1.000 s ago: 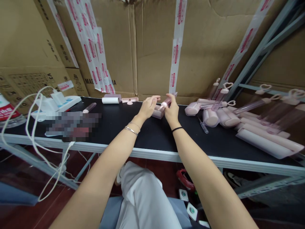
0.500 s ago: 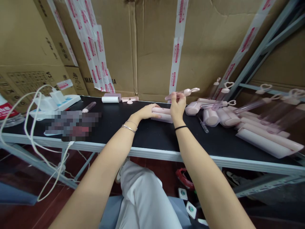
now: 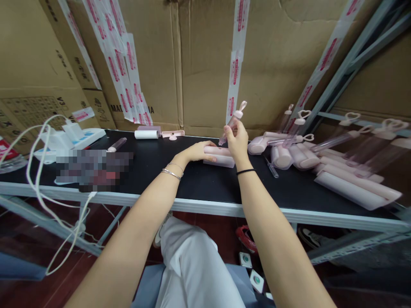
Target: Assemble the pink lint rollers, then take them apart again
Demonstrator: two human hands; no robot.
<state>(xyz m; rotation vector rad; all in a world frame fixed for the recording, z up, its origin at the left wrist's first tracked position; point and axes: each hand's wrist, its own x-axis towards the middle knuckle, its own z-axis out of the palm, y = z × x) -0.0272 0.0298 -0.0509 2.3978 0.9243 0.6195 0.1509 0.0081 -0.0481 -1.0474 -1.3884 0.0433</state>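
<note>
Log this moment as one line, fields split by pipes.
left hand: grips pink case | right hand: holds loop-capped tube, tilted, loop up | right of hands: more pink cases and tubes | surface: black tabletop

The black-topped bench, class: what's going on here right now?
A person seated at the black-topped bench is working with both hands. The left hand grips a pale pink case lying on the bench. The right hand holds a clear tube tilted above it, its looped cap uppermost. More pink pieces are gathered to the right, and a white roll lies towards the back left.
</note>
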